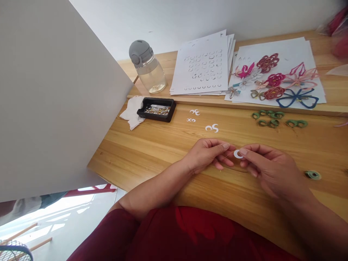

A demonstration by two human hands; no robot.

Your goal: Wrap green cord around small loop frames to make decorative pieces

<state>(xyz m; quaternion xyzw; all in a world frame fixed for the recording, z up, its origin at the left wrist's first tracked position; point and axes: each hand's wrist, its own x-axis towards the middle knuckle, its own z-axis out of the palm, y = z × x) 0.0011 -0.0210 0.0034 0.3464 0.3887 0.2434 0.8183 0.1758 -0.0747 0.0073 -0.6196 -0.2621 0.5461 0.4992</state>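
I hold a small white paper ring point(238, 154) between my two hands, just above the wooden table point(163, 145), near its front edge. My right hand point(268, 168) pinches the ring's right side, thumb and forefinger closed on it. My left hand point(209, 154) has its fingertips drawn together against the ring's left side, where a thin thread-like strand seems to run, too fine to be sure of.

Further back on the table lie a few loose white paper curls point(212, 128). Toward the right edge sit green paper coils point(269, 119), with one more green coil point(312, 175) beside my right wrist. A black tray of beads point(157, 108) rests toward the left edge next to a crumpled white tissue point(132, 113). On the raised back ledge stand a clear water bottle point(148, 67), a stack of punched white sheets point(202, 65), and coloured paper flowers point(274, 81) on white paper.
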